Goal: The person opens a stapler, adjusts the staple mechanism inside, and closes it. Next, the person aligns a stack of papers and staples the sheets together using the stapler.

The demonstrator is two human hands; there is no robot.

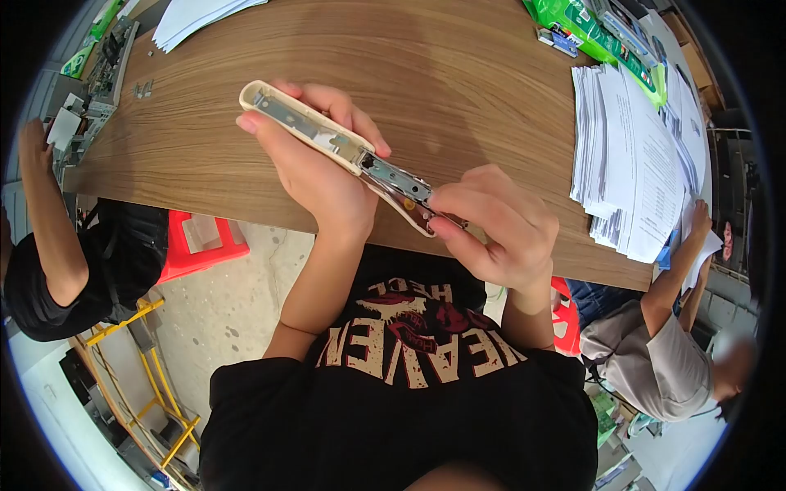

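A cream stapler (304,124) is opened out long, its metal inside facing up, held above the table in front of my chest. My left hand (318,173) wraps around its cream top cover, thumb on the near side and fingers on the far side. From the middle, the metal staple channel (399,178) and a thin curved cream part (399,214) stretch toward my right hand (503,225). That hand is closed, with thumb and forefinger pinching the metal end of the stapler. Its fingertips partly cover this end, so any small piece between them is hidden.
Tall paper stacks (626,155) and a green package (577,29) lie on the right of the wooden table (458,74). More paper (196,18) lies at the far left, near small metal pieces (143,88). Co-workers sit on both sides, one handling paper. Red stools (205,245) stand below.
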